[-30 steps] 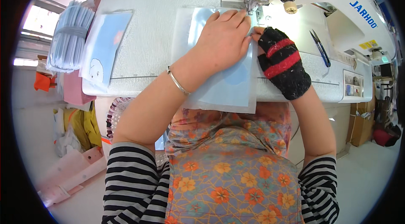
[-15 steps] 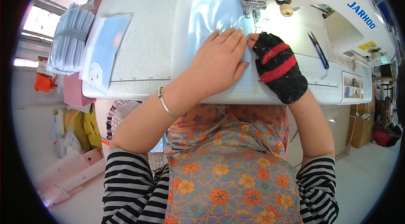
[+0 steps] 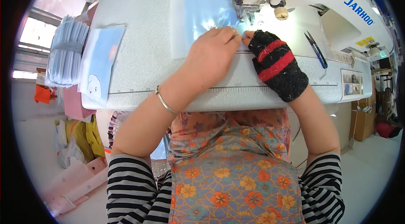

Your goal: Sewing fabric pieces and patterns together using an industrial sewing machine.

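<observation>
A light blue sheet in clear plastic (image 3: 201,7) lies on the sewing machine table, its right edge under the presser foot area of the sewing machine (image 3: 249,13). My left hand (image 3: 215,53) is at the sheet's near right corner, fingers bent and pressed together on it. Close beside it, my right hand (image 3: 276,66), in a black fingerless glove with red stripes, has its thumb and fingertips pinched at the same edge. The fingertips partly hide the corner. Bright lamp light falls around the needle.
Black thread snips (image 3: 317,51) lie right of the needle. At the left are another blue printed sheet in clear plastic (image 3: 103,57) and a tied bundle of pale blue sheets (image 3: 67,51). A small parts tray (image 3: 352,83) sits at the table's right end. A ruler strip runs along the front.
The blue sheet has slid away from me and a little left, past the needle. My left hand has gone from lying flat on it to bent fingers at its near corner. My right hand has barely moved.
</observation>
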The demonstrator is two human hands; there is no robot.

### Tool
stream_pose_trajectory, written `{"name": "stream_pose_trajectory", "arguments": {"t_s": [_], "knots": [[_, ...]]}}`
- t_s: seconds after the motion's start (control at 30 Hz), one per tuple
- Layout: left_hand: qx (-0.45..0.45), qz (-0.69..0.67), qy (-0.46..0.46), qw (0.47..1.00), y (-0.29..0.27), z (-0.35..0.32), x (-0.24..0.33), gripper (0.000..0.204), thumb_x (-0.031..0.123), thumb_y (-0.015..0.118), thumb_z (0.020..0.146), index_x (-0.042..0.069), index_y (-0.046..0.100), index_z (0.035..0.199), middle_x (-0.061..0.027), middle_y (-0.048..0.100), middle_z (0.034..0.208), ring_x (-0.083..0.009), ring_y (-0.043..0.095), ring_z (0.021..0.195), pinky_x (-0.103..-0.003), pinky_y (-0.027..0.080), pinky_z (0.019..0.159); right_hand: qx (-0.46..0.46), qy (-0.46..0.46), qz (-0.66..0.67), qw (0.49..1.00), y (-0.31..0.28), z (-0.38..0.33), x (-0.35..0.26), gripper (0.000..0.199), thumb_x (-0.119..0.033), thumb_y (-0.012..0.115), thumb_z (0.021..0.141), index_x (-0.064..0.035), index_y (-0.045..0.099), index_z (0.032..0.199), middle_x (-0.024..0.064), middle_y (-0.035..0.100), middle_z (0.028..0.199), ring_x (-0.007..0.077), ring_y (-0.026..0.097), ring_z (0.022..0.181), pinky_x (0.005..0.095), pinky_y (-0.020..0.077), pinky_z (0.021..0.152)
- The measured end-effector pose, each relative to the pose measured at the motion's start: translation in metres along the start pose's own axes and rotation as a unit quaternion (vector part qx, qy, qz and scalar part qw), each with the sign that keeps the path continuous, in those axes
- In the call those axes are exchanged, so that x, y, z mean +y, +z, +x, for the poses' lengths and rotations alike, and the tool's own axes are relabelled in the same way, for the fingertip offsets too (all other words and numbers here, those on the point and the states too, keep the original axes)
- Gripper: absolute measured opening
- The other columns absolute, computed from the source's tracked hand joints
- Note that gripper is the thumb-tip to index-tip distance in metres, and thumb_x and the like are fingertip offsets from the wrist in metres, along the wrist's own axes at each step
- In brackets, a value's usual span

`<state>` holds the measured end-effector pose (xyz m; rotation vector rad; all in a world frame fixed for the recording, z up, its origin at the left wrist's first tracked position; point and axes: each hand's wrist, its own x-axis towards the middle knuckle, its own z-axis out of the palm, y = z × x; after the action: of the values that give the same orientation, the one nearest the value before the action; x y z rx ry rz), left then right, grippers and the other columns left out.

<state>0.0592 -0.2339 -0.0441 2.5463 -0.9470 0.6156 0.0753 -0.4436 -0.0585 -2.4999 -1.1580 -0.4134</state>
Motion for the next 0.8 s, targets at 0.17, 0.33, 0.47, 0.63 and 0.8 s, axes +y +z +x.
{"name": "stream_pose_trajectory", "arguments": {"t_s": [0.17,0.33,0.47,0.63,0.8], "knots": [[0.017,-0.007,-0.009,1.000,0.006,0.012,-0.021,0.026,-0.001,0.058,0.072,0.000,0.063,0.098,-0.0105,0.063,0.103,-0.0295,0.062,0.095,-0.039,0.053,0.080,-0.035,0.000,-0.020,0.999,0.004,0.010,0.007,0.052,0.004,0.055,0.073,-0.0031,0.056,0.125,0.0164,0.057,0.128,0.0341,0.054,0.118,0.0406,0.0434,0.103],[-0.003,0.003,-0.020,1.000,0.008,0.016,-0.033,0.035,-0.004,0.058,0.074,0.003,0.064,0.108,-0.0092,0.064,0.113,-0.0299,0.064,0.096,-0.038,0.054,0.082,-0.017,-0.005,-0.022,1.000,0.006,0.013,0.002,0.055,0.002,0.056,0.073,-0.0025,0.054,0.129,0.0169,0.054,0.130,0.0349,0.052,0.120,0.0417,0.0423,0.104],[0.035,-0.002,-0.002,0.999,0.012,0.019,-0.033,0.030,-0.003,0.058,0.069,0.000,0.066,0.097,-0.0097,0.064,0.101,-0.0288,0.063,0.093,-0.039,0.054,0.077,-0.025,0.007,-0.018,1.000,0.006,0.012,0.002,0.057,0.001,0.057,0.073,-0.0023,0.053,0.130,0.0175,0.053,0.132,0.0361,0.051,0.122,0.0428,0.0414,0.106],[0.022,0.000,-0.004,1.000,0.011,0.019,-0.034,0.030,-0.003,0.059,0.070,0.001,0.066,0.099,-0.0097,0.065,0.103,-0.0283,0.064,0.096,-0.038,0.054,0.079,-0.020,0.005,-0.014,1.000,0.003,0.010,0.001,0.057,0.001,0.057,0.073,-0.0018,0.052,0.130,0.0177,0.053,0.133,0.0364,0.051,0.122,0.0431,0.0416,0.105],[0.040,0.030,0.021,0.999,0.015,0.018,-0.041,0.031,-0.001,0.060,0.072,0.003,0.067,0.102,-0.0117,0.065,0.111,-0.0301,0.063,0.104,-0.039,0.052,0.089,-0.024,0.009,-0.034,0.999,0.007,0.013,0.001,0.055,0.000,0.057,0.075,-0.0026,0.053,0.130,0.0178,0.053,0.132,0.0363,0.051,0.121,0.0428,0.0422,0.105]]}}
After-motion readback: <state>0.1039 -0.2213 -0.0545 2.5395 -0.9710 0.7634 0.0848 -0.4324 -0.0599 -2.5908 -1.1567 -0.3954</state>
